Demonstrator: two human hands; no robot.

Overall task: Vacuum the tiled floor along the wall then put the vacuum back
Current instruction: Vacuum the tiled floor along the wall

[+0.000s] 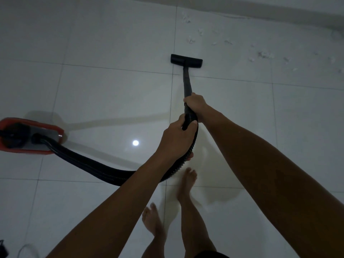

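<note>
Hands share the black vacuum wand [186, 84]: the right hand [195, 105] is wrapped tight around its upper end, and the left hand [176, 140] is closed around the ribbed hose [111, 174] just below. The floor head [186, 61] lies flat on the pale tiled floor [111, 53], near the wall [279, 13]. What look like white scraps [264, 54] lie scattered to its right. The red vacuum body [28, 136] sits at left, well apart. 2 bare feet [187, 181] stand below.
</note>
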